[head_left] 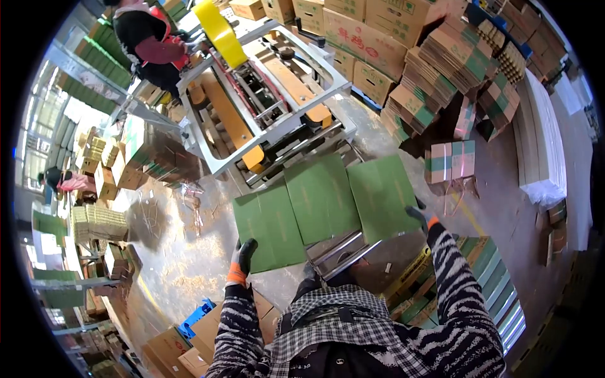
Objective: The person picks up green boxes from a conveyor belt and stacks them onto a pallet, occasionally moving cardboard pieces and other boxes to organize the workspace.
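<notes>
A green cardboard box (321, 200) with its side panels spread outward lies across the front end of a roller frame. My left hand (244, 256), in a dark glove with an orange cuff, grips the near left edge of the left panel. On the other side, my right hand (421, 216), gloved the same way, is at the right edge of the right panel, its fingers partly spread against it. The box's underside is hidden. Just beyond the cardboard stands a machine (265, 94) with a grey frame, orange side belts and a yellow arched piece (220, 34).
Flattened cartons (441, 69) are piled at the upper right, beside stacked brown boxes (362, 38). Green cartons (485, 277) stand near my right arm, brown boxes (170, 353) at the lower left. One person (148, 44) stands left of the machine, another (66, 181) farther off.
</notes>
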### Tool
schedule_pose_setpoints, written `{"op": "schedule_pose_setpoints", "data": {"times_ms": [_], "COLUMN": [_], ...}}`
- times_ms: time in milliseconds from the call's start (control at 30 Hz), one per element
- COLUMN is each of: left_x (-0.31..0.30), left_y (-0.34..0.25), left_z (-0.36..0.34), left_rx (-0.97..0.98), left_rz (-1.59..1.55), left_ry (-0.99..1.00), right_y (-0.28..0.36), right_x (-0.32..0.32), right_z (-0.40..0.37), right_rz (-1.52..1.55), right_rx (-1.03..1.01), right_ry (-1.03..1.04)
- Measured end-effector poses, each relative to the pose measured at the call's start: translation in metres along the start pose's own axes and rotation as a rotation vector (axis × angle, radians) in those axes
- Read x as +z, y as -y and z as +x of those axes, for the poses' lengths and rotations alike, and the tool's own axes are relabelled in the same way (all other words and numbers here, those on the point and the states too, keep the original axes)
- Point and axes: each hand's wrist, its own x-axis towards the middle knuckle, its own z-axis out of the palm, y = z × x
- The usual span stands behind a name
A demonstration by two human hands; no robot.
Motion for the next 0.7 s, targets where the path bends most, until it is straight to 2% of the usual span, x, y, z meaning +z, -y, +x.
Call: {"op": "schedule_pose_setpoints", "data": {"times_ms": [67,100,167,400,467,533,600,667,700], "left_x": [0.008,0.012,0.01,0.004,-0.021,-0.067,-0.061,-0.068,-0.031], "left_y": [-0.009,-0.011,-0.004,-0.003,0.005,0.021,0.004,0.002,-0.011], "left_z": [-0.014,-0.017,-0.012,0.018,0.035,0.065,0.046,0.045,0.02], "left_rx": [0.027,0.03,0.008,-0.069,-0.057,0.192,0.078,-0.064,-0.174], "left_rz": [0.061,0.043,0.046,0.088,0.099,0.544,0.338,0.258,0.203], "left_ry": [0.035,0.058,0.054,0.04,0.152,0.396,0.48,0.604,0.543], "right_y": [-0.04,-0.047,-0.054,-0.062,-0.078,-0.118,-0.153,-0.179,-0.187], "right_x": [-0.014,-0.017,-0.02,-0.014,-0.006,-0.001,0.007,0.023,0.034], "right_z": [-0.018,-0.026,-0.039,-0.041,-0.064,-0.094,-0.145,-0.209,-0.248], "right_rz": [0.472,0.485,0.348,0.332,0.331,0.356,0.297,0.012,0.108], "right_rx": [0.233,0.242,0.081,0.008,0.042,0.01,0.011,0.087,0.13], "right_ry": [-0.058,-0.073,-0.095,-0.122,-0.155,-0.199,-0.221,-0.454,-0.521]}}
